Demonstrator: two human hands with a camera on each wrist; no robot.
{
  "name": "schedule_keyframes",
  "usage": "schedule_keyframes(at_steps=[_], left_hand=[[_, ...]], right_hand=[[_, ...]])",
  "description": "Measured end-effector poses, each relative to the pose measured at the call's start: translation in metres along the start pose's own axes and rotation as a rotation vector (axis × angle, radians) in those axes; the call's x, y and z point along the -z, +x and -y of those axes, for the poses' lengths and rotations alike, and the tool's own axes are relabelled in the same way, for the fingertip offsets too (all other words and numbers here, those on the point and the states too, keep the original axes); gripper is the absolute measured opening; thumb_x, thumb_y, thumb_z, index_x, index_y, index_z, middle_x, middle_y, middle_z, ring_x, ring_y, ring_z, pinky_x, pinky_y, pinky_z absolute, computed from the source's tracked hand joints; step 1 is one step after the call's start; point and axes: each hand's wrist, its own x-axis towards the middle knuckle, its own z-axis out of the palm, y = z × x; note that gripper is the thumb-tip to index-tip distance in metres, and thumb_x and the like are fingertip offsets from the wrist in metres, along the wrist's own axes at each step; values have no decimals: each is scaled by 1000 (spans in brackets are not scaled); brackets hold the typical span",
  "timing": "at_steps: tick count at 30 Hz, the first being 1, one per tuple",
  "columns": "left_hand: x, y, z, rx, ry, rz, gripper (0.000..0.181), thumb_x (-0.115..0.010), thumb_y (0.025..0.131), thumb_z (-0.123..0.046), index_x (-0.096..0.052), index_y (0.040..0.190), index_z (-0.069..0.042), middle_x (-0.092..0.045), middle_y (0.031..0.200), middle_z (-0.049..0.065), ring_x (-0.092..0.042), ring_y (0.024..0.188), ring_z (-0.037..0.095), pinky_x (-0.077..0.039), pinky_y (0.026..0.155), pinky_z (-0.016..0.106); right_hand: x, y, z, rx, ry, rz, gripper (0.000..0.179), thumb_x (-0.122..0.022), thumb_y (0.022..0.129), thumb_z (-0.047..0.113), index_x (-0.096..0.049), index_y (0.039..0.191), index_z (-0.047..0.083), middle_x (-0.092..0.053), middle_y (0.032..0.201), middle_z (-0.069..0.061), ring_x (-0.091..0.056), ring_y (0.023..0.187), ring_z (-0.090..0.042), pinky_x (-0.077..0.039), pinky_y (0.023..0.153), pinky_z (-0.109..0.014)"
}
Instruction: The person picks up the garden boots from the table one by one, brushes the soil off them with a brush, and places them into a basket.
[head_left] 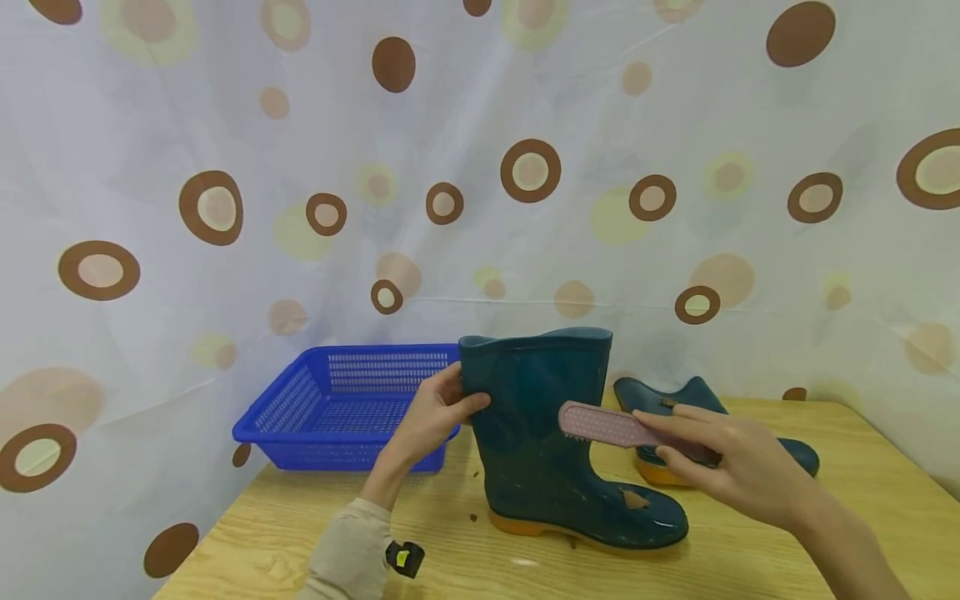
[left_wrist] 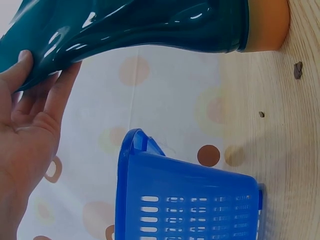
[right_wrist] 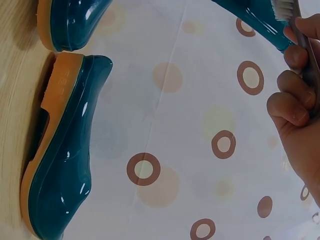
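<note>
A dark green rubber boot (head_left: 532,442) with an orange sole stands upright on the wooden table. My left hand (head_left: 433,410) holds its shaft near the top, thumb on the side facing me and fingers behind; the left wrist view shows this hand (left_wrist: 35,120) pinching the shaft's edge. In my right hand (head_left: 738,467) is a pink scrub brush (head_left: 600,423), gripped by the handle. Its head overlaps the front of the shaft, white bristles (right_wrist: 284,9) showing in the right wrist view. A brown patch of mud (head_left: 634,499) sits on the boot's toe.
Behind on the right stands a second green boot (head_left: 799,455), with a brown clump (head_left: 667,402) on its shaft. A blue plastic basket (head_left: 281,417) is at the back left. Small brown crumbs (left_wrist: 298,70) lie on the table. A dotted curtain (head_left: 480,242) hangs behind.
</note>
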Motion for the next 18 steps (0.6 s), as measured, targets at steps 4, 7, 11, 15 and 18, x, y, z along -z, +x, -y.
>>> schedule_keyframes(at_steps=[4, 7, 11, 15, 18], left_hand=[[-5, 2, 2, -13, -14, -27, 45, -66, 96, -18, -53, 139, -12, -68, 124, 19, -69, 110, 28, -60, 85, 39], [-7, 2, 3, -20, -14, -75, 39, -66, 96, -17, -56, 133, -9, -69, 119, 19, -71, 104, 26, -61, 80, 39], [-6, 2, 3, -22, -4, -124, 33, -65, 96, -16, -59, 128, -9, -72, 112, 18, -73, 95, 22, -62, 75, 38], [-7, 4, 4, -29, 1, -135, 33, -64, 97, -16, -58, 128, -7, -72, 110, 19, -73, 90, 18, -62, 73, 37], [-8, 5, 5, -27, 7, -145, 32, -63, 98, -16, -58, 128, -7, -72, 108, 19, -73, 89, 18, -62, 72, 37]], right_hand=[[4, -6, -2, -13, 9, -26, 54, -79, 78, 4, -69, 127, 24, -61, 91, 12, -42, 67, 6, -36, 53, -14], [6, -9, -2, -30, -27, -49, 53, -80, 78, 6, -69, 126, 23, -56, 86, 15, -38, 64, 9, -33, 51, -13], [8, -11, -4, -67, -89, -106, 49, -80, 77, 7, -71, 123, 21, -48, 77, 16, -33, 57, 8, -28, 49, -10], [11, -12, -6, -104, -139, -139, 45, -81, 76, 9, -73, 120, 18, -46, 76, 15, -31, 56, 8, -26, 48, -12], [12, -14, -7, -152, -168, -115, 42, -80, 78, 11, -73, 119, 17, -49, 76, 14, -32, 58, 7, -27, 48, -15]])
